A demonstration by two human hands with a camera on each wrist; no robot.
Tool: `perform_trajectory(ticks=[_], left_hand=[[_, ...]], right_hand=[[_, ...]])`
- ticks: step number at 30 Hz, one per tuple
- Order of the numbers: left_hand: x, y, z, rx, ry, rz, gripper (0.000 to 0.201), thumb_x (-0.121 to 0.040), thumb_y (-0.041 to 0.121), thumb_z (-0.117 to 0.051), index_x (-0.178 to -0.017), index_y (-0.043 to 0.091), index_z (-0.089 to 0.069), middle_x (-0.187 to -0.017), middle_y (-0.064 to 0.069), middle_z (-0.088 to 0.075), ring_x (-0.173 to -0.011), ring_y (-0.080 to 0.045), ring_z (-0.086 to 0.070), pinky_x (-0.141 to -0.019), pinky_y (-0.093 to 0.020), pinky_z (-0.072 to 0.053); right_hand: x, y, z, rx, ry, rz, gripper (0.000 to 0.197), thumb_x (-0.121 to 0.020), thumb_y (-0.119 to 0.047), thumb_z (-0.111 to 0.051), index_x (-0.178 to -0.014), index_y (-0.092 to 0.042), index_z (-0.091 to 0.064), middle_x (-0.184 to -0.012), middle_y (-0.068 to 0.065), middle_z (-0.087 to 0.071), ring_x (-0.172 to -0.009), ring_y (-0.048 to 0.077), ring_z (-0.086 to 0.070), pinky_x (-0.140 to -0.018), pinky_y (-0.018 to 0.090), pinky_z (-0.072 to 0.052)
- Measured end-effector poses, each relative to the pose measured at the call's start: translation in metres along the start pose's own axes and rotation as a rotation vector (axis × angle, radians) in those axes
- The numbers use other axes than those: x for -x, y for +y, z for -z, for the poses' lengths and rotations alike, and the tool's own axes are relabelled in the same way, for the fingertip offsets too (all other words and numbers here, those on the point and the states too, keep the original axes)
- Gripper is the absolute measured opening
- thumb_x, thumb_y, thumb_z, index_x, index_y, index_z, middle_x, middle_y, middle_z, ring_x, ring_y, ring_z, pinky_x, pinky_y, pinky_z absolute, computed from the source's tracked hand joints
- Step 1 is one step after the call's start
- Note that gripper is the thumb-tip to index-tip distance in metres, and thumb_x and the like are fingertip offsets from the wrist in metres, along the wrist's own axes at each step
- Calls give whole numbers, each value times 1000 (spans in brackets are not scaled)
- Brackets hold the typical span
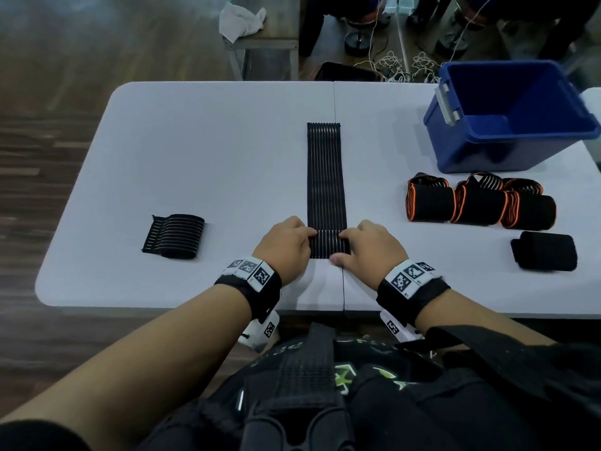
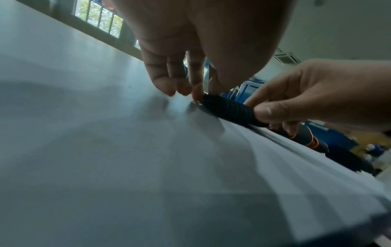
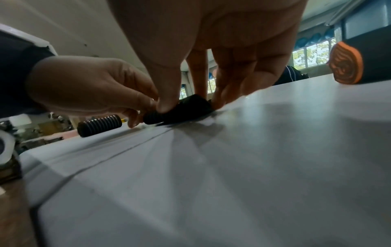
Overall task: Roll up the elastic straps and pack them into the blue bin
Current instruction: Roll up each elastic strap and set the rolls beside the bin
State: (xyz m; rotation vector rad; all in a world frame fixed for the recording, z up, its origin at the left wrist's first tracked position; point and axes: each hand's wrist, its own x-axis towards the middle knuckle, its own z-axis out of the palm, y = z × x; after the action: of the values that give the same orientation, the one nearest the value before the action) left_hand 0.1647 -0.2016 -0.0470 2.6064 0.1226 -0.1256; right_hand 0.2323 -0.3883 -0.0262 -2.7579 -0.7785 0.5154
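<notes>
A long black ribbed elastic strap [image 1: 323, 183] lies flat down the middle of the white table [image 1: 195, 141], its near end curled into a small roll [image 1: 328, 247]. My left hand [image 1: 286, 244] pinches the roll's left end and my right hand [image 1: 370, 245] pinches its right end, thumb on the near side. The wrist views show the roll [image 2: 228, 110] [image 3: 180, 109] held between fingertips of both hands. The blue bin [image 1: 507, 115] stands at the far right; what shows of its inside is bare.
Three rolled black-and-orange straps [image 1: 478, 203] lie in front of the bin, a plain black roll [image 1: 546, 250] nearer right. A partly rolled black ribbed strap [image 1: 175, 236] sits on the left. Cables and stools crowd the floor beyond the table.
</notes>
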Motion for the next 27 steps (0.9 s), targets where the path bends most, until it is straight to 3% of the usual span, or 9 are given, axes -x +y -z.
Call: perform_trajectory(ticks=[4,6,9,14,18,21,24,27], left_hand=[[7,-1,0,-214,-45,-140,48,-85,15,-54,-132,15,-61,-133,-1,-53,-107,-26,-48,-91,-38,-49],[7,-2,0,-206,-65,-148,51,-85,15,-54,-136,13,-57,-137,-2,-54,-109,-27,-49,-95,-40,-49],[6,-2,1,-81,-62,-77,58,-88,20,-59,-145,18,-47,-137,-2,-57,-113,-27,-54,-101,-39,-47],[-3,4,6,277,58,233,56,-94,31,-64,-146,25,-46,-116,9,-71,-99,-13,-63,-95,-28,-47],[-9,5,6,381,106,367,39,-92,35,-67,-128,23,-57,-87,12,-70,-92,-10,-63,-83,-25,-44],[-9,7,4,413,117,382,25,-92,32,-67,-113,24,-54,-74,7,-67,-79,-11,-63,-70,-27,-45],[-9,9,3,369,102,308,16,-94,26,-64,-106,27,-54,-63,4,-64,-68,-13,-63,-63,-27,-46],[-10,9,3,326,77,269,12,-95,26,-61,-107,30,-60,-63,0,-65,-67,-16,-63,-64,-28,-49]], right_hand=[[3,-1,0,175,21,127,43,-84,-36,-72,-121,-15,-64,-130,-1,-48,-113,25,-45,-91,39,-49],[0,-1,1,134,18,143,37,-87,-28,-68,-121,-13,-62,-128,0,-53,-111,24,-48,-92,39,-49],[-6,0,7,-22,-16,88,36,-91,-28,-62,-125,-17,-61,-120,2,-60,-109,24,-55,-95,36,-47],[-18,0,13,-367,18,-154,33,-96,-25,-59,-128,-18,-57,-103,3,-67,-98,21,-61,-85,28,-45],[-27,2,5,-467,35,-301,36,-95,-32,-61,-126,-17,-51,-101,7,-67,-90,21,-61,-75,29,-43],[-26,2,-1,-474,49,-302,25,-95,-32,-60,-114,-20,-48,-92,10,-67,-83,24,-65,-70,34,-50],[-25,2,-3,-457,54,-255,15,-96,-29,-57,-106,-21,-49,-85,11,-66,-78,27,-65,-67,34,-52],[-22,4,-3,-451,45,-227,26,-92,-38,-63,-110,-23,-53,-89,4,-66,-83,22,-64,-69,31,-48]])
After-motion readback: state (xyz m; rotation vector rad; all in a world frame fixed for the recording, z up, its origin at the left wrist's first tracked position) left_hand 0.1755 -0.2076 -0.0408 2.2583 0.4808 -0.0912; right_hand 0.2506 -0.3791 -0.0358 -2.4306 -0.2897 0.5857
